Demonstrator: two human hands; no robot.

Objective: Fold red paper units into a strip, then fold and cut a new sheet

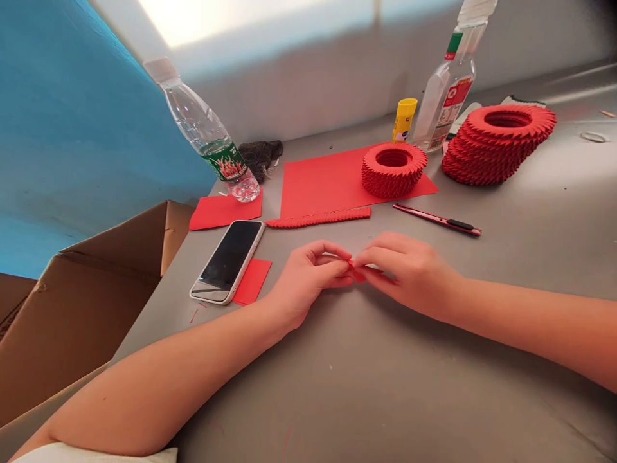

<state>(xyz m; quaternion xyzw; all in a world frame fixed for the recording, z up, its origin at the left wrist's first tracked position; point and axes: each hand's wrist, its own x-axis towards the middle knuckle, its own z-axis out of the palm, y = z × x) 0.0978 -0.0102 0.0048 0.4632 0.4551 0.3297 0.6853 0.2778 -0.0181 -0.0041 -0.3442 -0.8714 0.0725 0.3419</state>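
Observation:
My left hand point(324, 267) and my right hand point(402, 267) meet over the middle of the grey table. Between their fingertips is a small piece of red paper point(357, 275), pinched from both sides and partly hidden by the fingers. Just beyond the hands lies a long row of folded red paper pieces point(321, 218). A utility knife point(438, 220) with a black slider rests past my right hand. To the left, a phone point(228, 260) overlaps a stack of red paper rectangles point(252, 281).
A water bottle point(207, 135) stands on red paper point(226, 211) at the left. Behind are a red sheet point(318, 177), a small folded-paper ring stack point(393, 177), a taller one point(486, 151), a glue stick point(404, 120) and a clear bottle point(446, 96). Cardboard boxes point(81, 289) adjoin the table's left edge.

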